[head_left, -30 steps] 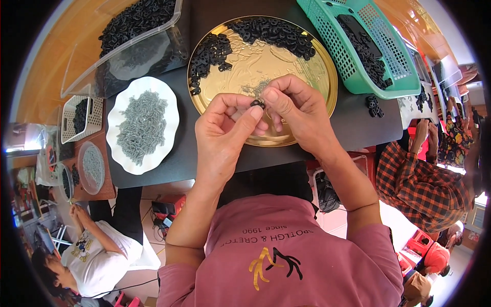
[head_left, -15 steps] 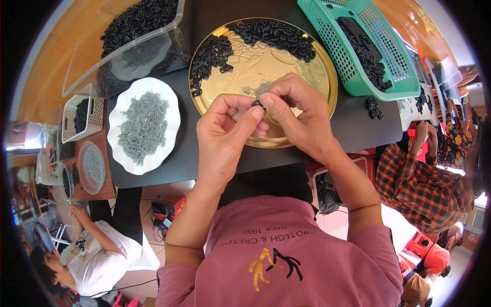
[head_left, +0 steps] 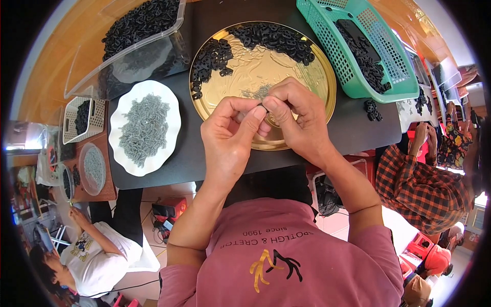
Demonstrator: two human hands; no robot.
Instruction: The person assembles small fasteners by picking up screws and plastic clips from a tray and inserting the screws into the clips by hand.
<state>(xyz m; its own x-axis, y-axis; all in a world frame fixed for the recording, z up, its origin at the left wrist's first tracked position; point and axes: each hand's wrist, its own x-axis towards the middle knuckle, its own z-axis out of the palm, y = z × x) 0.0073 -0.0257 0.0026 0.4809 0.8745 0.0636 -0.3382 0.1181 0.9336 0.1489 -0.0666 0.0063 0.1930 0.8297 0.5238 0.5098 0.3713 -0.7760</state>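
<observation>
Over the near side of a round gold tray (head_left: pixel 266 69), my two hands meet at the fingertips. Thumb and forefinger of my left hand (head_left: pixel 229 128) pinch a small black plastic part (head_left: pixel 263 106), mostly covered by the fingers. My right hand (head_left: pixel 303 118) is closed against the same part from the other side; whether it grips something else too is hidden. Piles of loose black parts (head_left: pixel 276 40) lie along the tray's far and left edges. A few small grey pins (head_left: pixel 260 92) lie on the tray just beyond my fingers.
Left of the tray stands a scalloped white dish (head_left: pixel 173 125) heaped with grey pins. Behind it is a clear bin (head_left: pixel 179 25) of black parts. A green basket (head_left: pixel 345 69) holds more at the right, with loose pieces (head_left: pixel 373 110) beside it. People sit on both sides.
Both hands stay together over the tray. The black part has turned and is now more covered by my fingertips. My left hand has shifted slightly right.
</observation>
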